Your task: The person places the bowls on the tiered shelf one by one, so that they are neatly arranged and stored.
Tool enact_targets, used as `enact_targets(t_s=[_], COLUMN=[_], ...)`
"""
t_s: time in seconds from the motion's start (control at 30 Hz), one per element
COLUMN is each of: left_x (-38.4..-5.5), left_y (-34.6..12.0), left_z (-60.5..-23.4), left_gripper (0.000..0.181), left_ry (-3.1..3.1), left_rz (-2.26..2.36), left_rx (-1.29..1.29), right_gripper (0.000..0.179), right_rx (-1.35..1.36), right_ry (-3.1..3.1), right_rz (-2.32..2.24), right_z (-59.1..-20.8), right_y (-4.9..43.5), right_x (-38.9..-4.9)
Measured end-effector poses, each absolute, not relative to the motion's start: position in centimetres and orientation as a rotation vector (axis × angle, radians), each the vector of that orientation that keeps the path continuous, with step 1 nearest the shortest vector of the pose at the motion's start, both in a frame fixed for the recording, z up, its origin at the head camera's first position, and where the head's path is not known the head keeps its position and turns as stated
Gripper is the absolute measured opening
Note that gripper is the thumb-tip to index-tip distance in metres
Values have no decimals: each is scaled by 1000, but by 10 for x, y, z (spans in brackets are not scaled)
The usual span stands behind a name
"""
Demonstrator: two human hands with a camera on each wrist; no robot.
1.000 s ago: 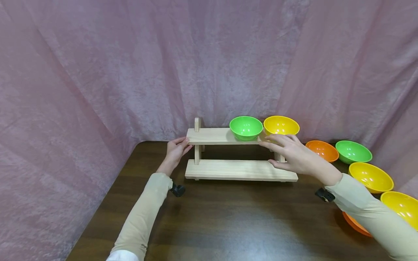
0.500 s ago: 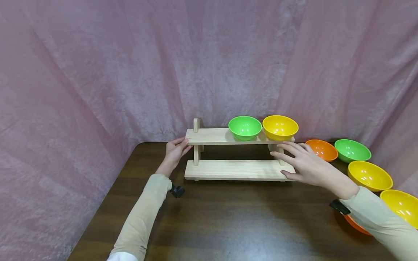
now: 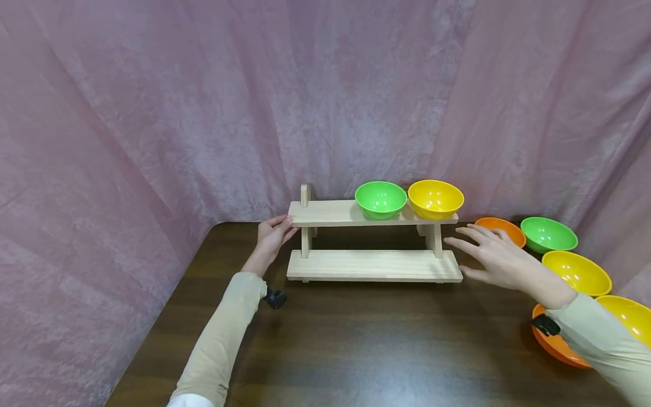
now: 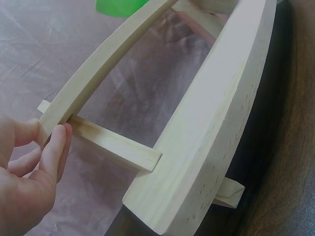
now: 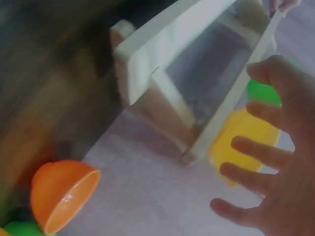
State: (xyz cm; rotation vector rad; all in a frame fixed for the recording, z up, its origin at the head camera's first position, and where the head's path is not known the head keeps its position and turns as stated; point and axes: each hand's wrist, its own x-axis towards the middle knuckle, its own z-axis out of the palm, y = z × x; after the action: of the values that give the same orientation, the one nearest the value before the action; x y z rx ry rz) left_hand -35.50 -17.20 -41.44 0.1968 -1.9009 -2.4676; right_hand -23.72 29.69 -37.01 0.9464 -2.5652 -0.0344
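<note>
A two-tier wooden shelf (image 3: 373, 265) stands on the dark table in the head view. On its top board sit a green bowl (image 3: 381, 200) and, right of it, a yellow bowl (image 3: 435, 200). My left hand (image 3: 271, 237) pinches the left end of the top board; in the left wrist view, thumb and fingers (image 4: 55, 152) grip that board's end. My right hand (image 3: 500, 261) hangs in the air just right of the shelf, its fingers spread and holding nothing. In the right wrist view, the spread fingers (image 5: 261, 152) pass in front of the yellow bowl.
Right of the shelf stand a small orange bowl (image 3: 513, 230), a green bowl (image 3: 549, 234), a yellow bowl (image 3: 577, 272) and another yellow bowl (image 3: 630, 316). A further orange bowl (image 3: 556, 345) lies partly under the right forearm. A pink curtain (image 3: 325, 102) hangs behind the table (image 3: 356, 345).
My right hand has moved right, away from the bowls on the top board, uncovering the shelf's right end. My left hand has kept its grip on the board.
</note>
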Motion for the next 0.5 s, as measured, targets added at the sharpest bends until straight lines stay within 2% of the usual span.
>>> enact_targets(t_s=[0.5], left_x=[-352], left_y=[-171], left_z=[-415], left_gripper=[43], left_ry=[-1889], left_rz=[-2462], left_rx=[197], right_gripper=[76], right_rx=[667], right_ry=[-3040], right_rz=[-128], right_z=[-387], right_y=[329], right_x=[-263])
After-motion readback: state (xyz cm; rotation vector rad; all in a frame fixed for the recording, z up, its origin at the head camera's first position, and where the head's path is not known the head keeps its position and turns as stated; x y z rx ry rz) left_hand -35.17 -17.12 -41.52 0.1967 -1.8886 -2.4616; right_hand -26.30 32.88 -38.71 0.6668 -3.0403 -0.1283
